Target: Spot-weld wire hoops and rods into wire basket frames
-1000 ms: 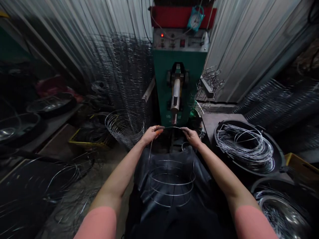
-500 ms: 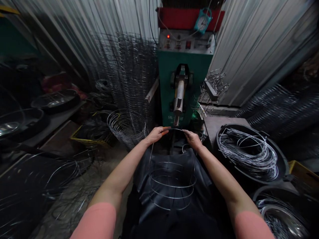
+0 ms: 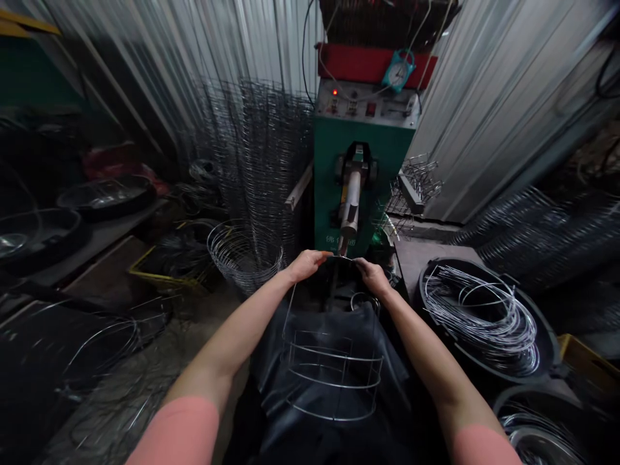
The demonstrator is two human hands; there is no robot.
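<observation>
My left hand [image 3: 306, 265] pinches one side of a thin wire frame, its orange-tipped fingers closed near the top. Opposite it, my right hand [image 3: 372, 277] pinches the same frame. Between my fingertips runs a short curved stretch of wire, right at the tip of the electrode arm [image 3: 352, 200]; whether they touch I cannot tell. Lower down, the rings of the wire frame [image 3: 334, 385] hang over a dark apron [image 3: 276, 420]. The electrode arm juts from a green machine [image 3: 402, 139], probably a spot welder, with a lit red lamp.
On the right stands a black tub [image 3: 545, 323] with loose wires [image 3: 504, 323]; another tub of wire sits below. Stacked wire baskets [image 3: 271, 161] rise at the left, beside a round wire basket [image 3: 245, 252]. A yellow crate [image 3: 165, 279] and scattered wires lie further left.
The view has tilted, so the machine appears lower. The wire between my hands is now at the electrode tip, where before it was slightly below. Both hands keep their grip.
</observation>
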